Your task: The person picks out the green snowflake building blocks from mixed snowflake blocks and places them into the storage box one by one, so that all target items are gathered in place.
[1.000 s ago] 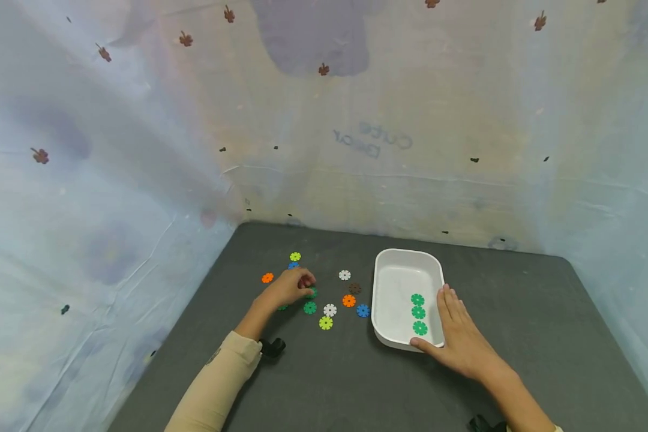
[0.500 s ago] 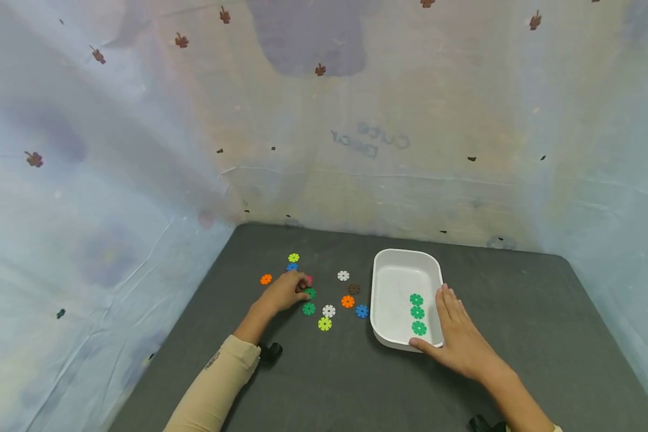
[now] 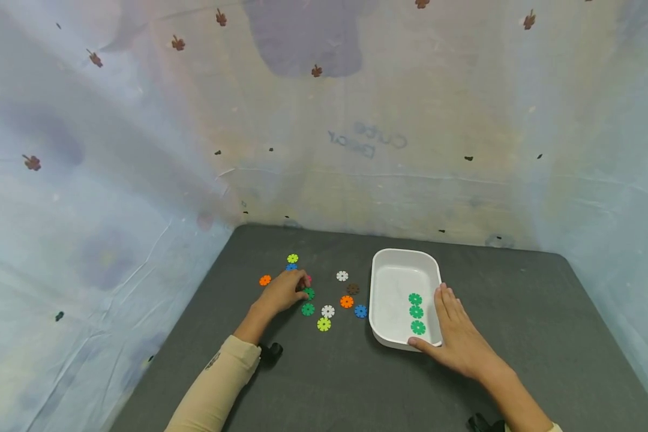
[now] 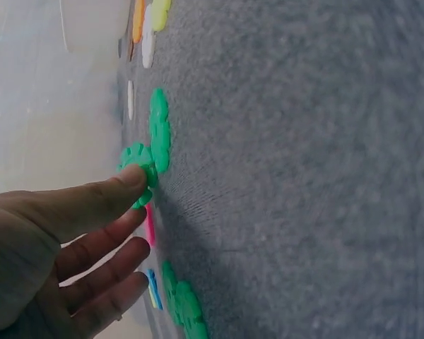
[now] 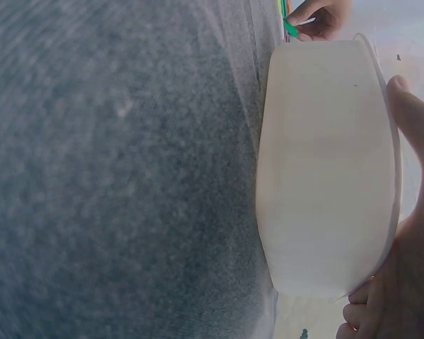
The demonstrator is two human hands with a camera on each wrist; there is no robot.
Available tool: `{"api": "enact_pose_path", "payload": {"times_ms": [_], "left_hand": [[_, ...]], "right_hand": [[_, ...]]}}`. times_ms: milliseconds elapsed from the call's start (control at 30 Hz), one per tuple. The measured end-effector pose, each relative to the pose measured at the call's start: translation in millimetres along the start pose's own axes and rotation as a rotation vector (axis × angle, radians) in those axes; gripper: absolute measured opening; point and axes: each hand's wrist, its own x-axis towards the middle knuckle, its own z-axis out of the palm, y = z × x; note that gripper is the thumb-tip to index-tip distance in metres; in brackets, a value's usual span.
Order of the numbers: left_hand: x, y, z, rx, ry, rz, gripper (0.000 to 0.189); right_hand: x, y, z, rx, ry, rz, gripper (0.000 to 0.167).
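My left hand (image 3: 281, 294) pinches a green notched plastic disc (image 4: 137, 153) between thumb and forefinger. In the left wrist view this disc stands tilted, its edge close by another green disc (image 4: 160, 131) on the table. More green discs (image 4: 187, 304) lie below the curled fingers, and a pink disc (image 4: 150, 226) shows just past the fingertips. On the right, my right hand (image 3: 461, 342) rests with straight fingers along the side of a white tray (image 3: 380, 300), thumb over its near rim. Three green discs (image 3: 416, 312) lie in a row inside the tray.
Between hand and tray lie white (image 3: 327, 311), orange (image 3: 347, 302), brown (image 3: 353, 289) and blue (image 3: 360, 311) discs, with a yellow-green disc (image 3: 324, 324) nearer me. Another orange disc (image 3: 265, 280) sits left of the hand. A patterned cloth (image 3: 302, 132) hangs behind the grey table (image 3: 324, 384).
My left hand has shifted slightly over the green discs, hiding one beneath the wrist and uncovering part of the pink disc. My right hand stays at the tray. The head view drifts slightly.
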Motion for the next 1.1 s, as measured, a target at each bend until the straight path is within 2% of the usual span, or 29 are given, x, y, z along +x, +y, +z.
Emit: {"api": "enact_pose_path", "payload": {"times_ms": [267,533,733,867,1100], "left_hand": [[0.3,-1.5,-4.6,-0.106,-0.019,0.027,0.016],[5.0,5.5,-8.1,-0.224,-0.023,0.054,0.013],[12.2,21.7,-13.3,-0.312,-0.038,0.093,0.010],[17.8,37.8,-16.9,-0.360,-0.017,0.128,0.011],[32.3,62.8,-15.8,-0.371,0.013,0.169,0.011]], "right_hand": [[0.0,0,-1,-0.002,-0.008,0.006,0.131],[-0.7,-2,-2,-0.007,-0.004,-0.003,0.131],[0.2,-2,-3,-0.010,0.004,-0.007,0.131],[0.5,-1,-2,-0.011,0.003,-0.006,0.130],[-0.1,-2,-2,-0.023,0.006,-0.007,0.130]]}}
